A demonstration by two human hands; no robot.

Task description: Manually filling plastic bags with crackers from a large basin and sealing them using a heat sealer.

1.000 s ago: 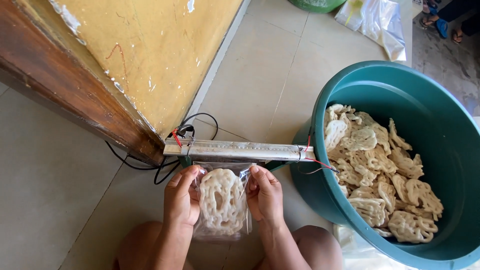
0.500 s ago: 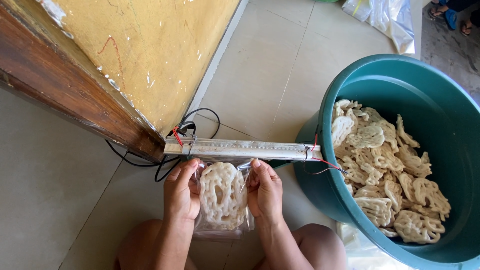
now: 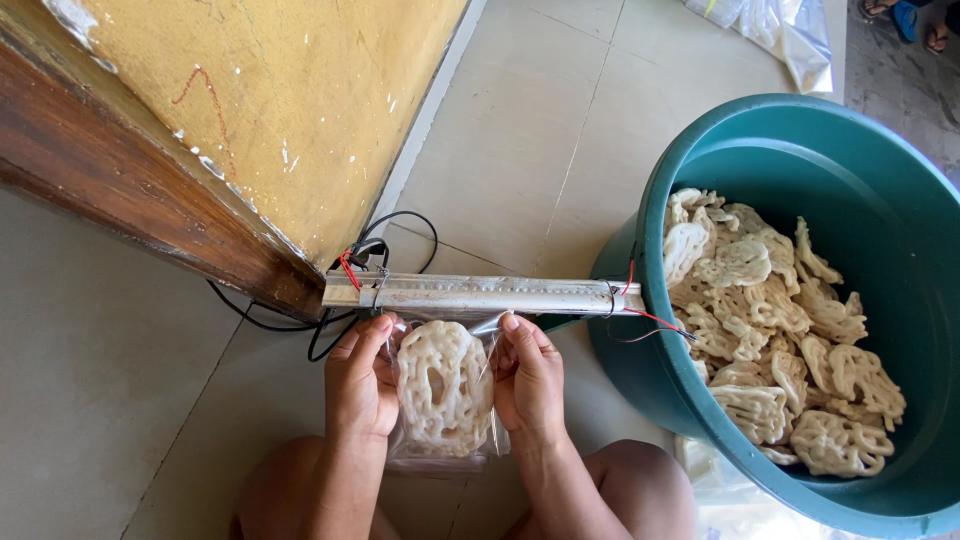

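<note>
A clear plastic bag with pale lacy crackers inside is held between both hands. My left hand grips its left edge and my right hand grips its right edge. The bag's open top lies against a long metal sealing bar that has red wires at both ends and a black cable at its left. The bag's top edge is hidden under the bar.
A large teal tub holding several loose crackers stands at the right, touching the bar's end. A yellow wall with a brown wooden edge fills the upper left. Plastic sheets lie on the tiled floor at top right. My knees are below.
Both hands have slid the bag a little upward, closer under the sealing bar. The view has shifted slightly, so the tub sits higher in the frame.
</note>
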